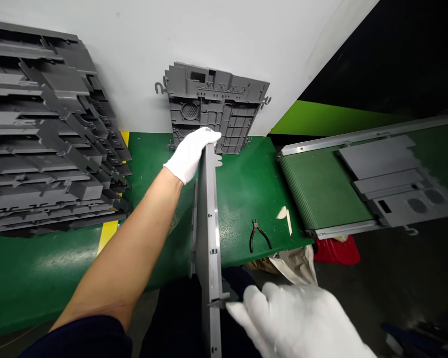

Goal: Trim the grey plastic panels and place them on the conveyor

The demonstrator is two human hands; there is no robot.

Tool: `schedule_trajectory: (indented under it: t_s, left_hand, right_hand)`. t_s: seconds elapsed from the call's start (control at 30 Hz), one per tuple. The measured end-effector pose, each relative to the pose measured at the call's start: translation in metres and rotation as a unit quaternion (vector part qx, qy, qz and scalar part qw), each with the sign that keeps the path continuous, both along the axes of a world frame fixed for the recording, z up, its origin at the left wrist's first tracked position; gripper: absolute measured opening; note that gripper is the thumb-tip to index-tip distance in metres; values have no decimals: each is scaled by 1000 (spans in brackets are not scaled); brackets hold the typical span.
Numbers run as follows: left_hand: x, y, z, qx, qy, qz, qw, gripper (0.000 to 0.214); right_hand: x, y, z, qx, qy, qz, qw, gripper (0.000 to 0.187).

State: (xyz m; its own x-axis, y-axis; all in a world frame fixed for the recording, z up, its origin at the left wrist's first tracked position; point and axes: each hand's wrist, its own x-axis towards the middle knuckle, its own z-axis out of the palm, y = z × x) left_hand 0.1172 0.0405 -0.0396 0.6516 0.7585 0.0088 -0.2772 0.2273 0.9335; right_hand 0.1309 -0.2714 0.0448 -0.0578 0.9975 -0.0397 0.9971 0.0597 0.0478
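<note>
My left hand (193, 151), in a white glove, grips the far end of a grey plastic panel (210, 223). The panel stands on its narrow edge, pointing toward me, with small slots along the edge. Close to me, my right hand (283, 318), also gloved, is closed around what looks like a small knife. Only its thin dark blade (218, 303) shows, against the panel's edge near a small tab; the handle is hidden in the fist. Behind my left hand, another grey panel (235, 122) with grilles and hooks leans on the white wall.
Several grey panels (41, 144) are stacked at left on the green table (149, 154). Black-handled nippers (259, 236) lie at right, near small off-white pieces (283, 215). Beyond is a green conveyor belt (324, 184) carrying a grey panel (392, 174). Something red (336, 251) sits below.
</note>
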Motion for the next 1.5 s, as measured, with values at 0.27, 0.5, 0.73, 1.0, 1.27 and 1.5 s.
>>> schedule_trajectory:
  t_s: [0.27,0.5,0.73,1.0,1.27,1.5]
  left_hand:
    - [2,-2,-1,5,9,-15,1000,23]
    - [2,-4,1,2,17,-18,1000,24]
    - [3,-4,3,-5,22,-21,1000,22]
    - [5,-1,2,13,43,-9,999,22]
    - [5,-3,3,10,68,6,998,22]
    - [4,-6,8,2,69,1,998,21]
  right_hand:
    - [4,8,-4,34,130,-110,985,43]
    - [0,16,-5,13,35,-98,994,45]
    - [-3,15,7,-22,-11,-91,996,38]
    - [-2,14,13,-51,43,-95,993,29]
    - [-2,14,10,-51,46,-110,992,27]
    - [0,3,9,-65,85,-84,991,30]
